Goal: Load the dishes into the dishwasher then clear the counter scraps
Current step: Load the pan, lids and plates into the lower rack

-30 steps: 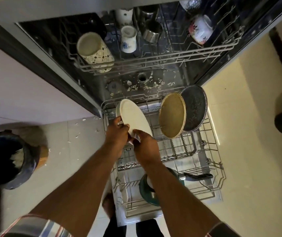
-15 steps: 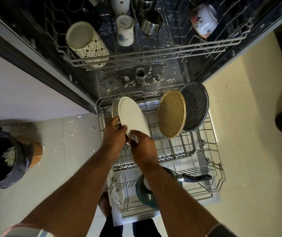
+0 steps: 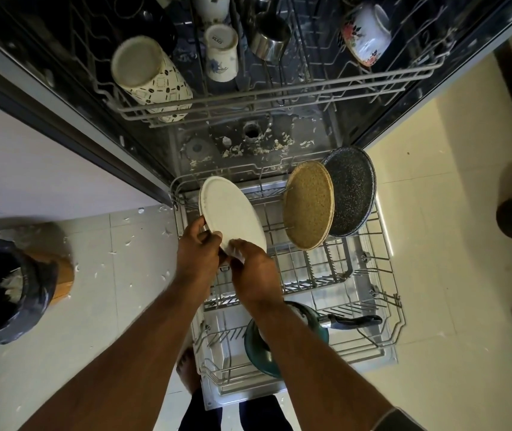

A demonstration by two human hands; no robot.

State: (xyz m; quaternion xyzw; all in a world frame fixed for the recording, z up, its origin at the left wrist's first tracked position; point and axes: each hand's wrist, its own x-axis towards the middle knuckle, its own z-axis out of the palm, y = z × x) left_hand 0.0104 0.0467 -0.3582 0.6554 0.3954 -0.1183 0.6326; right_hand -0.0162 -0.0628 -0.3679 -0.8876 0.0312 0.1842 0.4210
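White plate held on edge over the far-left corner of the lower rack, both of my hands on its near rim.

My left hand [image 3: 198,247] pinches the near-left rim of the white plate [image 3: 231,214], thumb on its face and fingers curled behind; my right hand [image 3: 252,269] grips the near edge just beside it, fingers curled round the rim. The plate stands tilted above the lower rack [image 3: 385,231], which is pulled out over the open door. To its right, a tan plate [image 3: 308,205] stands on edge in the tines, touching a dark speckled plate [image 3: 353,191] behind it. A green pan [image 3: 259,349] with a black handle lies at the rack's near end, partly hidden by my right forearm. The upper rack [image 3: 279,88], far, holds a patterned mug [image 3: 150,76], a small white cup [image 3: 220,52], a steel cup [image 3: 268,37] and a floral mug [image 3: 365,34]. A bin [image 3: 6,290] stands on the floor at the left.
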